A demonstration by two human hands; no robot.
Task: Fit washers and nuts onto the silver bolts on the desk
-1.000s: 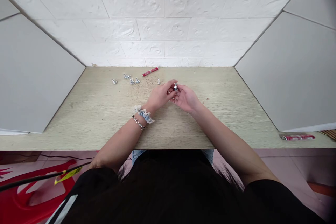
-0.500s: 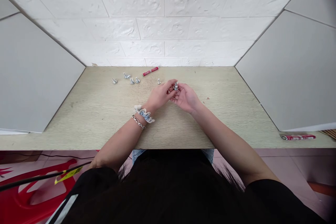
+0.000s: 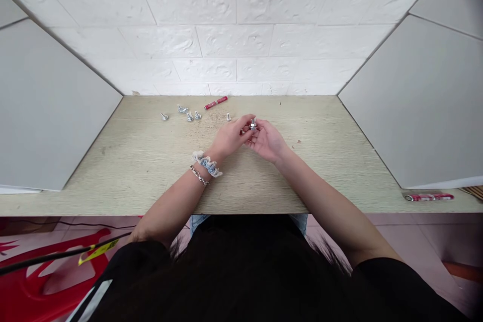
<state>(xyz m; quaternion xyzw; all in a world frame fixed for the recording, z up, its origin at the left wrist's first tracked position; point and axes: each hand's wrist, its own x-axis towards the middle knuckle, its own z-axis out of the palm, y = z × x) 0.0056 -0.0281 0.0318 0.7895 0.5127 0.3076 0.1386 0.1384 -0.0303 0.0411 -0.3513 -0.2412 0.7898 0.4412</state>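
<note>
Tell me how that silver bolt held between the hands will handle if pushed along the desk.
The shiny silver metal bolt is probably heavy for its size, as it looks like solid metal. On the pale wood-grain desk, its round shank and wider head would likely make it roll in an arc. Its smooth finish may feel slightly slippery.

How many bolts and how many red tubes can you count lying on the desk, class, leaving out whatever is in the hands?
Bolts: 6 (two at the back touch, so that pair is hard to separate)
Red tubes: 2 (the second lies at far right)
Total: 8
</note>
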